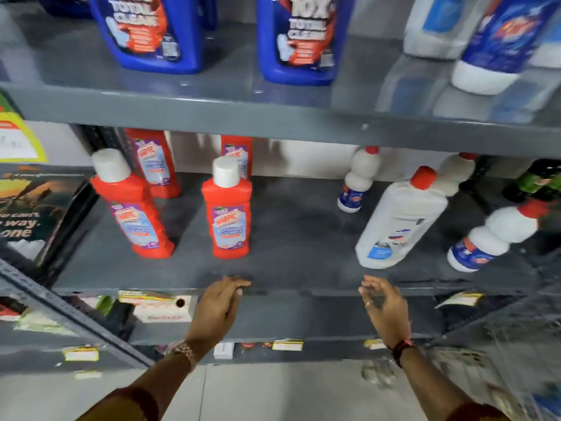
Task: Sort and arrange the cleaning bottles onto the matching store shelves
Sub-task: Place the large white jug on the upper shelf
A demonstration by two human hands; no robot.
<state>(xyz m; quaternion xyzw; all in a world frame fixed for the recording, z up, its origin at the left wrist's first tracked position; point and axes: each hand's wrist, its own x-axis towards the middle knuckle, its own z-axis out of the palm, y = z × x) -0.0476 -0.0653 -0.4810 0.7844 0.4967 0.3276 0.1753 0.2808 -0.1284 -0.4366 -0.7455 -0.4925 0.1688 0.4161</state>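
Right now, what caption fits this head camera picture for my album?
Two empty hands, left hand and right hand, reach toward a shelf of red bottles and white bottles.

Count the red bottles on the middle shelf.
4: front-left red bottle, front-centre one, and two behind them, partly hidden.

Open lane down the middle of the middle shelf

The middle shelf (297,226) lies bare from its front edge to the back wall between the red Harpic bottles (227,208) toward the left edge and the large white bottle (400,220) toward the right edge. The upper shelf (212,113) caps this gap overhead. Small white bottles (355,180) crowd the right back corner.
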